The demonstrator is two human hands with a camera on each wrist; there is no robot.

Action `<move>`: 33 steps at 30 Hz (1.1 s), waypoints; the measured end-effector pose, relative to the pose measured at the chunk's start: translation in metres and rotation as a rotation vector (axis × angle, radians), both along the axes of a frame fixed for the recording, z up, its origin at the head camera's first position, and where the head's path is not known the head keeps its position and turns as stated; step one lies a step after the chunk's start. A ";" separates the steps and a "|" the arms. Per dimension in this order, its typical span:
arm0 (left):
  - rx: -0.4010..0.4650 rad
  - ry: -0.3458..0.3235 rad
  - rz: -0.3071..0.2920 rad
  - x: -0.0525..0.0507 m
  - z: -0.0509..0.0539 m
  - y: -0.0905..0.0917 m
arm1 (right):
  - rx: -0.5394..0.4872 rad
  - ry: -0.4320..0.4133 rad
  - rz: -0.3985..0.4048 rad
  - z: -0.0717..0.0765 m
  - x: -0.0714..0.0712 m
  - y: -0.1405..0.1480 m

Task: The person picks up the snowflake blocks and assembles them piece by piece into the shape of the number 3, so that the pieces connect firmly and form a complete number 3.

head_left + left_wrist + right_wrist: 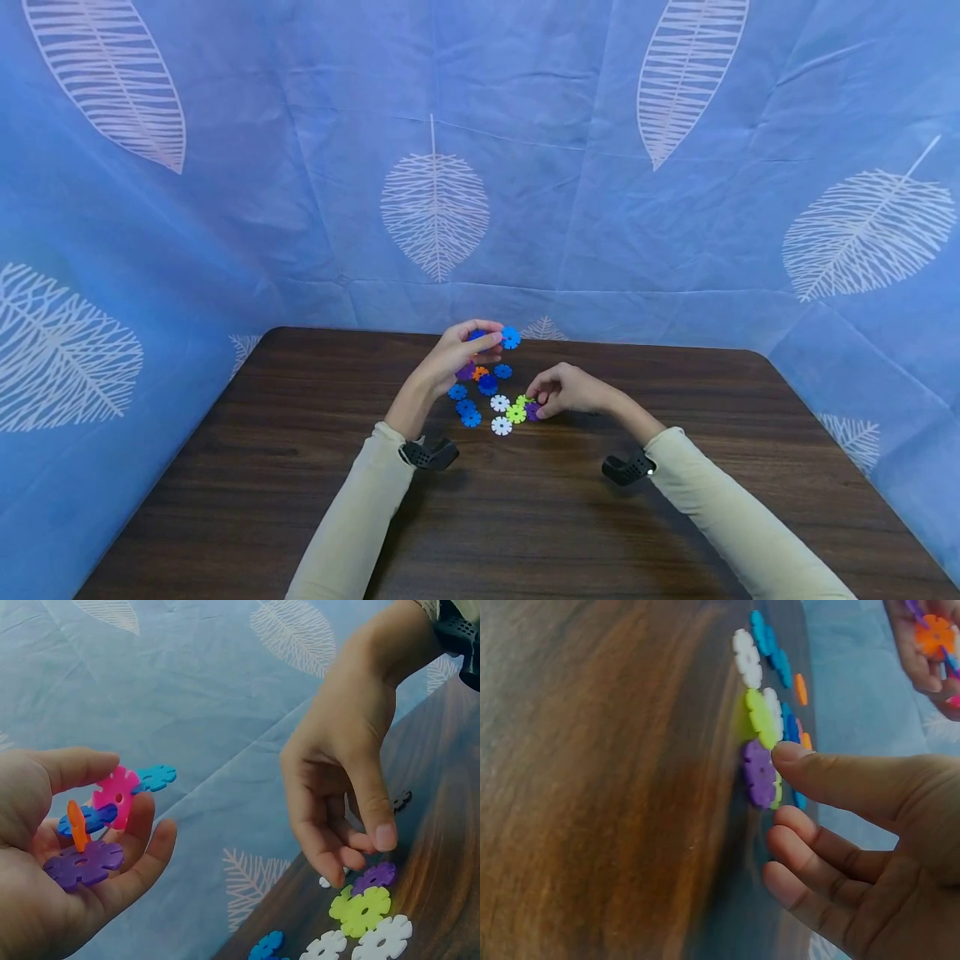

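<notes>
My left hand is raised over the far side of the table. It holds a string of joined flower-shaped plastic discs: a purple disc, an orange disc, a blue disc, a pink disc and a light-blue disc. The thumb and fingers curl about the pink one. Low over the loose discs is my right hand, its fingers loosely bent and apart from the thumb. Nearest to its fingertips are a loose purple disc and a yellow-green disc; whether they touch, I cannot tell.
Loose white discs, several blue discs and an orange disc lie on the dark wooden table. A blue cloth with white leaf prints hangs behind the table's far edge.
</notes>
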State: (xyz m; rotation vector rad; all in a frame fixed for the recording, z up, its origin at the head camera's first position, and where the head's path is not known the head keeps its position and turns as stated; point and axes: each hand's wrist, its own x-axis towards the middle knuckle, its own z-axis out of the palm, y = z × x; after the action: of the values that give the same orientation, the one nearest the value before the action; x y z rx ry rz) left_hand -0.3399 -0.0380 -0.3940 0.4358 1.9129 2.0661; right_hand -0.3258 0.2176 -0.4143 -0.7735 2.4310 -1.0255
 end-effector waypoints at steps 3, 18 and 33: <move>-0.008 0.005 -0.011 0.000 0.000 0.000 | 0.018 0.005 0.011 -0.003 -0.001 0.000; -0.009 0.003 -0.025 0.001 0.000 -0.002 | 0.062 0.065 0.010 -0.009 0.000 -0.006; -0.013 0.009 -0.005 0.001 -0.001 -0.002 | -0.033 -0.021 -0.006 -0.007 0.001 0.000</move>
State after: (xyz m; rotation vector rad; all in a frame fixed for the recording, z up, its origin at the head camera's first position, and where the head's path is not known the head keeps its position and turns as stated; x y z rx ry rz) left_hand -0.3392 -0.0395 -0.3945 0.4479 1.9277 2.0502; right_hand -0.3248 0.2175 -0.4209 -0.7629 2.4053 -1.0736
